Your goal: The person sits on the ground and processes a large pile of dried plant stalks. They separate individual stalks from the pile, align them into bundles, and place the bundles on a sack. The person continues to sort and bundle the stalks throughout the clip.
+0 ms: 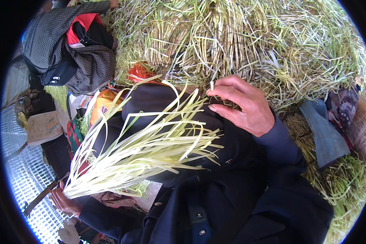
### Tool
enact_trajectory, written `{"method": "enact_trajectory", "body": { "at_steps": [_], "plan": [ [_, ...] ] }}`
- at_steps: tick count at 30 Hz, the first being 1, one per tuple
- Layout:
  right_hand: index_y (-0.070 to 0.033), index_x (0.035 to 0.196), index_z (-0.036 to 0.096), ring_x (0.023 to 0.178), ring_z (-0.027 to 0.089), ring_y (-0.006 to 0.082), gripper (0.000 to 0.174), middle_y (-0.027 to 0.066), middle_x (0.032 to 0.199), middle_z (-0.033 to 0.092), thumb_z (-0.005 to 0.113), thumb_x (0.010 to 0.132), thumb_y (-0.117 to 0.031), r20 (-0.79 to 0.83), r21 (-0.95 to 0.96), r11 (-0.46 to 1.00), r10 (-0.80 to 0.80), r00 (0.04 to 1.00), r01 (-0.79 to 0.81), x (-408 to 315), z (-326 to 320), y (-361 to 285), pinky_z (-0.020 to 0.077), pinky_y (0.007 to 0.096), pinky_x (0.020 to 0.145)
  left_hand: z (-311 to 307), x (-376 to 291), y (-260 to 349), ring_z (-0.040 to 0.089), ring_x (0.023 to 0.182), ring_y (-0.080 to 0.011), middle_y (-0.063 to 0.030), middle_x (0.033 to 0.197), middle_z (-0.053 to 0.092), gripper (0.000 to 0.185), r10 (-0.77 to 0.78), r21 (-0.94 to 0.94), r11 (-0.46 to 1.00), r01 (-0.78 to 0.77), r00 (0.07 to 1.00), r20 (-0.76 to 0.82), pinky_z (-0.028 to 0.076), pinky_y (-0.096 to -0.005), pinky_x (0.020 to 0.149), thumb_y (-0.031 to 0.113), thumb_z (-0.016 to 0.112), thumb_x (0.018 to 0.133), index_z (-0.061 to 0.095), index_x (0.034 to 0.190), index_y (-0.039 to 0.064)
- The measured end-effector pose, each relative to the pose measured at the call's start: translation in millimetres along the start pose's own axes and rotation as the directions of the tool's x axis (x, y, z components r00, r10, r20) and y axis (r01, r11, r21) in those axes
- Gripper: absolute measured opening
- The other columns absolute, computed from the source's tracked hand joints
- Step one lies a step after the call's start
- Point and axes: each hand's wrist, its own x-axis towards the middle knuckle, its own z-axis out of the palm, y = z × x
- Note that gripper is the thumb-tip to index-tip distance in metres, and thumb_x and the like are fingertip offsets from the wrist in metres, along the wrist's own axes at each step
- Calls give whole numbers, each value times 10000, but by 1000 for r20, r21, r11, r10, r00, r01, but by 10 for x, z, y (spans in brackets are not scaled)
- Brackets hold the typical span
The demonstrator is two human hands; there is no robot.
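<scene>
My left hand [66,202], at the lower left, is closed around one end of a bunch of long pale yellow-green leafy stalks [134,155]. The bunch spreads out to the right across my dark-clad lap, its loose tips near the picture's middle. Above and to the right of those tips is my right hand [242,105], its thumb and index finger apart. A short pale leaf piece [212,86] shows at the index fingertip; whether it is gripped there I cannot tell. Behind the right hand lies a large heap of similar stalks and leaves [231,39].
Another person [61,45] in a checked jacket is at the upper left. Red string [141,72] lies by the heap. A cardboard box [44,128] and a woven translucent sheet [30,170] are at left. Blue cloth [326,134] rests on more greens at right.
</scene>
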Motion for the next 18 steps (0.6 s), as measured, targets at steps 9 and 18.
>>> {"method": "enact_trajectory", "body": {
  "at_steps": [9, 18],
  "plan": [
    [-88, 1039, 670, 823, 644, 188, 282, 21, 1050, 616, 786, 783, -68, 15, -112, 977, -179, 984, 179, 39, 218, -6, 522, 320, 712, -33, 75, 57, 584, 626, -296, -116, 674, 564, 231, 71, -82, 994, -75, 996, -46, 515, -413, 698, 226, 742, 863, 653, 809, 20],
    [-106, 1013, 646, 743, 615, 191, 232, 5, 932, 617, 764, 813, -104, 22, -236, 946, -225, 974, 224, -70, 193, -15, 472, 320, 671, -94, 136, 76, 550, 614, -301, -129, 688, 552, 160, 48, -122, 992, -40, 997, 62, 436, -409, 573, 188, 737, 867, 702, 901, 36]
  ]
}}
